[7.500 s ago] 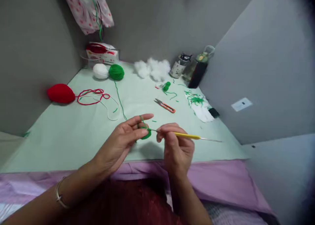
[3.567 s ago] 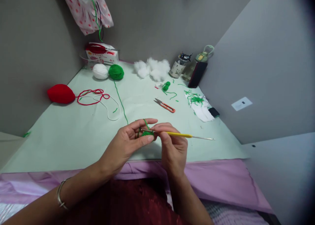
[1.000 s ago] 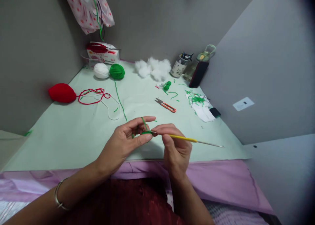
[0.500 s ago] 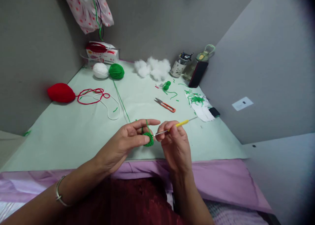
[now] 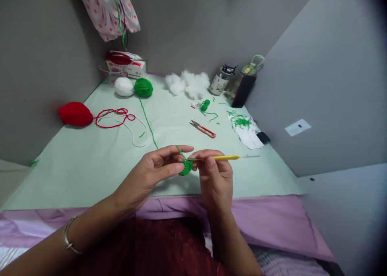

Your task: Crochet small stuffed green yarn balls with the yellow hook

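Note:
Between thumb and fingers, my left hand (image 5: 160, 163) pinches a small green crochet piece (image 5: 186, 168). Green yarn runs over its raised index finger and back across the table to a green yarn ball (image 5: 143, 88). My right hand (image 5: 215, 171) is closed around a crochet hook (image 5: 226, 158) with a yellow grip and metal ends. The hook lies nearly level, its left end at the top edge of the green piece by the left fingers. Exactly how the yarn sits on that tip is too small to tell.
Orange thread snips (image 5: 203, 129) lie beyond my hands. Red yarn (image 5: 76, 114) and white yarn (image 5: 123, 86) are at left, white stuffing (image 5: 189, 84) at the back. A small green crocheted piece (image 5: 204, 105), a pen jar (image 5: 219, 81), a phone (image 5: 243, 91) and yarn scraps (image 5: 242, 122) are at right.
The hook has swung from slanted to nearly level, its left end moving further across the green piece. My hands have drawn closer together, and the green piece has shifted slightly right and up.

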Demonstrator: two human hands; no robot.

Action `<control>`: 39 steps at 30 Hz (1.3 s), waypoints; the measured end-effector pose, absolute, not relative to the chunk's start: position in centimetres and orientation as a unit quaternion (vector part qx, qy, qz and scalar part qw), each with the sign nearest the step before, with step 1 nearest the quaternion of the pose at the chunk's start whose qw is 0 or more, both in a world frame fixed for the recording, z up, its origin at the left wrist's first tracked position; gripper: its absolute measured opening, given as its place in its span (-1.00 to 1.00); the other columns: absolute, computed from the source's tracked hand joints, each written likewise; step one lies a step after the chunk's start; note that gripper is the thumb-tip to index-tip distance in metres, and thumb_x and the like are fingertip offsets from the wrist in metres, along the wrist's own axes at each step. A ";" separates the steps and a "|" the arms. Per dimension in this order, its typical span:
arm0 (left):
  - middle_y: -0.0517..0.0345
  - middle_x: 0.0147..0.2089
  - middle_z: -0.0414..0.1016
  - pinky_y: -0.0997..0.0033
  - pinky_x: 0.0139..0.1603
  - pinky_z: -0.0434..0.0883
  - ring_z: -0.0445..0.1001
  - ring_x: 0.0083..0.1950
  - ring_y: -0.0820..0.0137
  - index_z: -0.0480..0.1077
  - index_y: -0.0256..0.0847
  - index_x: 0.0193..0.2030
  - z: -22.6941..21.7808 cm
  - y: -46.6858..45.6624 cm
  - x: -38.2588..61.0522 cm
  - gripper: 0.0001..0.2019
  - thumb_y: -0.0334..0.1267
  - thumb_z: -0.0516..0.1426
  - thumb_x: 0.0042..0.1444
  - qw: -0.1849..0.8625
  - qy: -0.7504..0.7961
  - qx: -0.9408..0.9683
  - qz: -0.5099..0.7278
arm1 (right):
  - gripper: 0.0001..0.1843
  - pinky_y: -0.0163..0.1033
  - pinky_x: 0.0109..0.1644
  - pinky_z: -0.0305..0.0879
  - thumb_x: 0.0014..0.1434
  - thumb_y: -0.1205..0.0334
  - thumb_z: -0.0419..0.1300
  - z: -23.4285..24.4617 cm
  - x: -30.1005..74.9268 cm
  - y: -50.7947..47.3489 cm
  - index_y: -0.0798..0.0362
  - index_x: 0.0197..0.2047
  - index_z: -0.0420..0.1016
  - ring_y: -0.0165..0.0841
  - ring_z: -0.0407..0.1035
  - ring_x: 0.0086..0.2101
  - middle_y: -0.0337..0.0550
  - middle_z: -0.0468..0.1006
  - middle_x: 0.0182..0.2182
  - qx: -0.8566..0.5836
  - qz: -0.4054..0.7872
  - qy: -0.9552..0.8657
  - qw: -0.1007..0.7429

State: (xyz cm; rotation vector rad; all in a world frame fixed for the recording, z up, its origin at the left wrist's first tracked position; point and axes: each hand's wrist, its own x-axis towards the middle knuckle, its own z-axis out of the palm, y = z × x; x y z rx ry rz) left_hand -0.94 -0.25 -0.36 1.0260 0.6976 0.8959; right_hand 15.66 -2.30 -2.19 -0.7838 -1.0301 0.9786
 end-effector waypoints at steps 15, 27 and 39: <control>0.27 -0.22 0.45 0.39 0.11 0.27 0.39 -0.10 0.41 0.58 0.14 0.17 -0.1 -0.7 -1.0 -0.59 -0.30 0.34 0.19 0.580 0.393 0.552 0.452 | -0.73 -0.11 -0.12 0.52 0.39 0.39 0.13 -2.0 16.1 -3.8 -0.07 0.04 0.56 -0.27 0.56 -0.17 -0.13 0.68 -0.18 -0.389 0.057 -0.717 0.575; 0.18 -0.22 0.51 0.51 -0.10 0.35 0.39 -0.19 0.46 0.61 -0.08 0.14 -0.2 -0.2 -0.4 -0.56 -0.31 0.40 0.08 0.777 0.303 0.347 0.428 | -0.80 -0.17 -0.28 0.45 0.41 0.28 0.15 -2.1 16.0 -2.6 -0.04 -0.17 0.63 -0.35 0.46 -0.35 -0.16 0.62 -0.32 -0.361 0.296 -0.566 0.679; 0.21 -0.31 0.47 0.61 -0.31 0.28 0.29 -0.35 0.57 0.64 -0.11 0.10 -0.4 -0.1 0.0 -0.58 -0.21 0.42 0.06 0.803 0.298 0.317 0.407 | -0.61 -0.11 -0.13 0.49 0.30 0.46 0.25 -3.0 15.6 -3.4 -0.16 0.08 0.64 -0.27 0.52 -0.14 -0.11 0.66 -0.10 -0.392 0.032 -0.699 0.598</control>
